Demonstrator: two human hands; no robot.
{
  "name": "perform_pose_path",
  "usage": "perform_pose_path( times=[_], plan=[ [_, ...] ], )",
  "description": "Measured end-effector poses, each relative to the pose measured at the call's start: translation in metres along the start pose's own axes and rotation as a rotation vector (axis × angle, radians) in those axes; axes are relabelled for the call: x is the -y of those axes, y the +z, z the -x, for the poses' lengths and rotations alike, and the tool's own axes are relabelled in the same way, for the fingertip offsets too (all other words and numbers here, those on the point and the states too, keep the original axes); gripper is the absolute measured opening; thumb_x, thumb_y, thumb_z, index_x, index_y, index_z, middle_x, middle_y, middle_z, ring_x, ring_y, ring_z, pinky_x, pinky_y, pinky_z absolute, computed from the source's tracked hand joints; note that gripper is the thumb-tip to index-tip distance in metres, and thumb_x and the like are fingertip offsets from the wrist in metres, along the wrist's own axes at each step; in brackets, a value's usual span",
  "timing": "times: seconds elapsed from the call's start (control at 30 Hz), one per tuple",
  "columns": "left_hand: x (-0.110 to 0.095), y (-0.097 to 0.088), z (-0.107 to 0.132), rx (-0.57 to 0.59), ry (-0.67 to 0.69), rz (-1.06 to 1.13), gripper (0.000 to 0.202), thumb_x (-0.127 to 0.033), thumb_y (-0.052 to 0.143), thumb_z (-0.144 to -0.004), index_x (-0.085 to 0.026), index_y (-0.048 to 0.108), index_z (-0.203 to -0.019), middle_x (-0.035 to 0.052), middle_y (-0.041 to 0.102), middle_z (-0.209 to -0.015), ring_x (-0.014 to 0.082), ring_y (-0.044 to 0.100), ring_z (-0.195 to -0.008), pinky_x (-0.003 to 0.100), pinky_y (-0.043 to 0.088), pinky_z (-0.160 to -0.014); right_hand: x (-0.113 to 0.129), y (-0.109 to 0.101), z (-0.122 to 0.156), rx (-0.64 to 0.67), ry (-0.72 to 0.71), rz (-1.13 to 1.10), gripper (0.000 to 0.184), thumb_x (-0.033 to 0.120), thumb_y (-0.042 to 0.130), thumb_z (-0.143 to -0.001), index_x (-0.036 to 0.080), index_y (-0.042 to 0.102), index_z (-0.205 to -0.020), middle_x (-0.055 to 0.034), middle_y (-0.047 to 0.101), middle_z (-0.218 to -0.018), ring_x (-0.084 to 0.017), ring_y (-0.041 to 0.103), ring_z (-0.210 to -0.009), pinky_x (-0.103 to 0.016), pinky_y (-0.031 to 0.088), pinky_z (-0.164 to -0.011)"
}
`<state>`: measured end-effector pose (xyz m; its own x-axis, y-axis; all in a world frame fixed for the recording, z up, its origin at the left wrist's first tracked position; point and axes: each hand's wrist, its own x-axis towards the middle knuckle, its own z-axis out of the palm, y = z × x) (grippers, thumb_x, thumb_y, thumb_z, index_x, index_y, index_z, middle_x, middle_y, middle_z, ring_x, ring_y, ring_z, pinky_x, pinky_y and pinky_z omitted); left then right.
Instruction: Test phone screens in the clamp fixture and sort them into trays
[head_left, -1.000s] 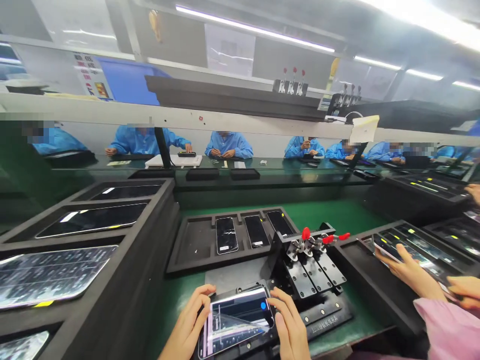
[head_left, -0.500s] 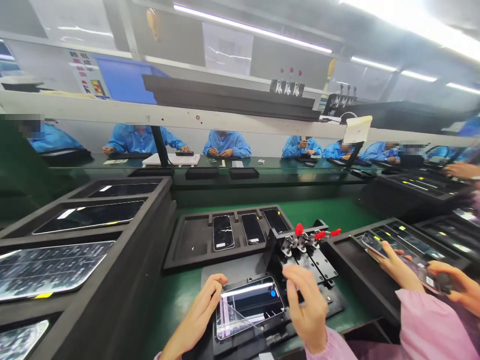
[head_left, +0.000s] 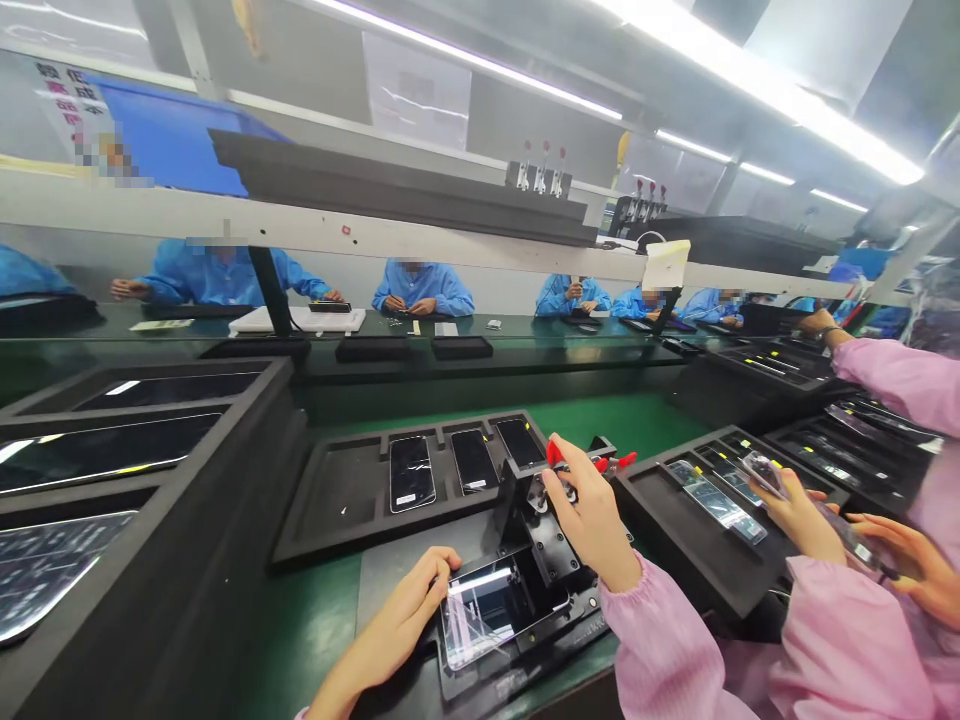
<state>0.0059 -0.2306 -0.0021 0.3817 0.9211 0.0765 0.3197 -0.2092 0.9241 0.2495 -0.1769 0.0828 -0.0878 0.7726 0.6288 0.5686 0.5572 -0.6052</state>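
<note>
A smartphone (head_left: 480, 610) lies screen up in a black clamping fixture (head_left: 517, 655). My left hand (head_left: 409, 610) is closed at the phone's left edge, fingers bent over its upper left corner. My right hand (head_left: 589, 510) is closed on the red handle of a toggle clamp (head_left: 553, 452), at the back of the fixture. Under that hand, a black press plate (head_left: 551, 550) covers the phone's right part. Other red clamp handles (head_left: 619, 462) stick out to the right of my fingers.
Behind the fixture a black foam tray (head_left: 315, 535) holds 3 phones. Stacked trays (head_left: 262, 400) with phones rise at left. At right, a person's hands (head_left: 810, 525) hold a phone over another tray (head_left: 637, 490). People in blue (head_left: 424, 290) sit across the bench.
My right hand has moved up and back from beside the phone onto the red clamp handle. The press plate now lies over the phone's right part. The view has shifted right.
</note>
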Motion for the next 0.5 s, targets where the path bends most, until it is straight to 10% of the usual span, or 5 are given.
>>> perform_pose_path(
  times=[0.2, 0.4, 0.5],
  plan=[
    [0.003, 0.009, -0.006, -0.078, -0.002, -0.012, 0.024, -0.04, 0.034, -0.09, -0.024, 0.051, -0.083, 0.0014, 0.057, -0.105, 0.0162, 0.053, -0.098, 0.027, 0.041, -0.091, -0.01, -0.013, 0.057, -0.092, -0.07, 0.038, 0.027, 0.023, 0.04, -0.089, 0.022, 0.055, -0.112, -0.005, 0.06, -0.103, -0.02, 0.055, -0.098, -0.042, 0.043, -0.092],
    [0.014, 0.013, -0.005, -0.078, -0.048, -0.065, 0.029, -0.036, 0.043, -0.087, -0.029, 0.043, -0.115, 0.0032, 0.047, -0.125, 0.0178, 0.048, -0.113, 0.031, 0.036, -0.099, -0.031, 0.012, 0.098, 0.21, -0.057, 0.379, 0.061, 0.037, 0.042, -0.088, 0.022, 0.015, -0.141, -0.008, 0.041, -0.133, -0.033, 0.035, -0.122, -0.068, 0.011, -0.098],
    [0.019, 0.015, -0.003, -0.071, -0.031, -0.099, 0.04, -0.032, 0.047, -0.085, -0.03, 0.037, -0.124, 0.0033, 0.046, -0.127, 0.0181, 0.047, -0.114, 0.033, 0.035, -0.101, -0.029, 0.01, 0.098, 0.23, -0.032, 0.308, 0.055, 0.037, 0.037, -0.09, 0.023, 0.019, -0.14, -0.0074, 0.039, -0.135, -0.031, 0.029, -0.127, -0.066, 0.011, -0.1]
  ],
)
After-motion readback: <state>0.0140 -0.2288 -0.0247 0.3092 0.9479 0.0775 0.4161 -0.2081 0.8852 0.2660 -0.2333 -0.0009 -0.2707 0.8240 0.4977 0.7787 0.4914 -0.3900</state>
